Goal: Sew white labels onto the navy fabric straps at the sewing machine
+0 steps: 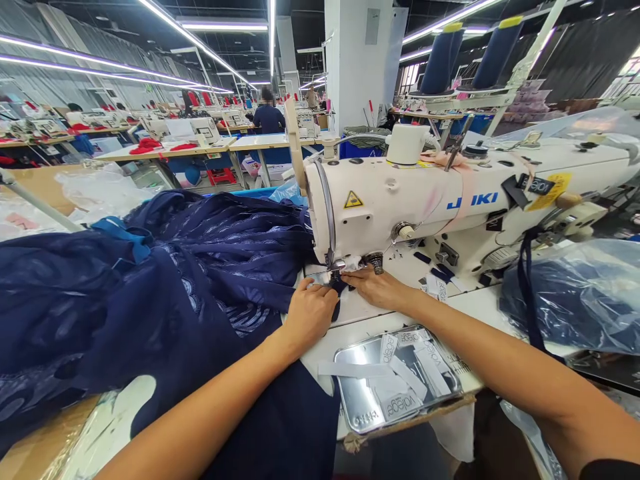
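Note:
A white JUKI sewing machine (400, 193) stands before me, its needle and presser foot low at the left end. My left hand (313, 308) is closed on navy fabric (250, 260) just left of the presser foot. From the right, my right hand (373, 288) reaches under the machine head, its fingertips drawn together on the fabric edge beside the foot. What exactly lies between those fingertips is hard to see. The rest of the navy fabric spreads in gathered folds across the left side, with lacy pale-looking bands in it.
A metal tray (360, 400) with several printed white labels (400, 405) sits at the table's front edge. Dark scraps (443, 273) lie beneath the machine arm. Bagged navy fabric (580, 293) is at right, thread cones (440, 60) above. A person (269, 115) sits farther back.

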Tool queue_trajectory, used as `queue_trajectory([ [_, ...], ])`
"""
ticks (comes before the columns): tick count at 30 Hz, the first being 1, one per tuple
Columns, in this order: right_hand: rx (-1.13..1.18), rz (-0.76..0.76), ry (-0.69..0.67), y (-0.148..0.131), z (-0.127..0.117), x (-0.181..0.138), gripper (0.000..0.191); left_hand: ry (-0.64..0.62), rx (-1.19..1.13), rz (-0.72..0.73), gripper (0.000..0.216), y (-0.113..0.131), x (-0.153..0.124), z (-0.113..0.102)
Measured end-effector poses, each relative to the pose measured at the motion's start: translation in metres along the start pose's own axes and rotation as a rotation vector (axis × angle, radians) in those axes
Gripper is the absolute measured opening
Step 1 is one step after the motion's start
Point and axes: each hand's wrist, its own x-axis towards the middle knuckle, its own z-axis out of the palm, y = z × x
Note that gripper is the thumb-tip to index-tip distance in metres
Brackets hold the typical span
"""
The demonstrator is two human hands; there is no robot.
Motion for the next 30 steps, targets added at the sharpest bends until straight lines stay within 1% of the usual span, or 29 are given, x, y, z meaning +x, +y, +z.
queue_trajectory([
  [3,-0.046,0.003,0.01,-0.003,-0.004,-0.001,0.033,0.046,0.026,-0.043,0.018,0.0,-0.008,-0.006],
  [6,-0.069,0.028,0.005,-0.01,-0.011,-0.002,0.03,0.014,0.088,-0.055,0.012,-0.007,-0.016,-0.011],
  [8,-0.036,0.035,-0.017,-0.017,-0.015,-0.003,0.029,-0.009,0.121,-0.056,0.014,-0.018,-0.016,-0.013],
  [10,0.016,0.039,-0.028,-0.024,-0.016,-0.004,0.029,-0.014,0.102,-0.087,0.018,-0.03,-0.012,-0.013],
  [13,0.052,0.058,0.015,-0.028,-0.011,-0.003,0.026,-0.009,-0.013,-0.196,0.019,-0.044,-0.003,-0.01],
  [16,0.087,0.033,0.064,-0.022,-0.003,-0.004,0.027,-0.005,-0.084,-0.258,0.02,-0.046,0.002,-0.008],
  [19,0.17,-0.017,0.056,-0.008,0.001,-0.007,0.031,-0.022,-0.088,-0.237,0.022,-0.042,0.0,-0.008],
  [23,0.217,0.001,0.004,0.006,-0.001,-0.011,0.032,-0.032,-0.076,-0.206,0.023,-0.039,-0.006,-0.007],
  [27,0.237,0.012,-0.028,0.011,-0.003,-0.011,0.032,-0.043,-0.058,-0.19,0.023,-0.039,-0.007,-0.006],
  [30,0.208,-0.005,0.026,0.008,0.0,-0.011,0.03,-0.049,-0.041,-0.18,0.023,-0.039,-0.007,-0.007],
])
